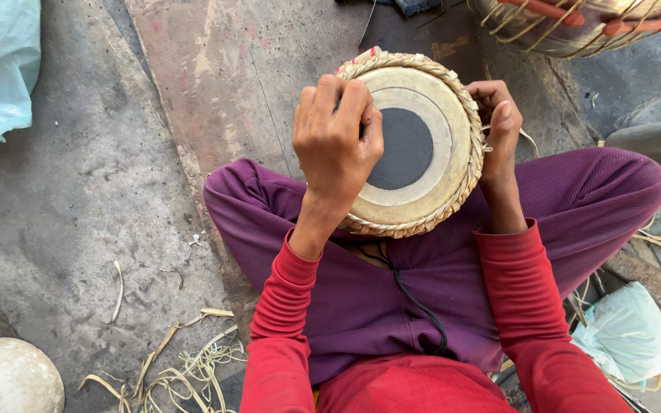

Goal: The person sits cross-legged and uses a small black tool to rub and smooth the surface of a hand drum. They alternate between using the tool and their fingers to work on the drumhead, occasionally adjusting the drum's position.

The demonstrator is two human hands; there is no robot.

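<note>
Looking down from the head camera, a seated person in purple trousers (575, 195) and red sleeves (284, 321) holds a small round drum (422, 145) in the lap, its pale skin face up with a black circle at the centre and a braided rim. The left hand (336, 141) lies curled over the drum's left edge, fingers bunched together as if pinching something too small to tell. The right hand (499, 122) grips the right rim, fingers closed around it. Straw strips (185, 367) litter the concrete floor (63, 206) at lower left.
</note>
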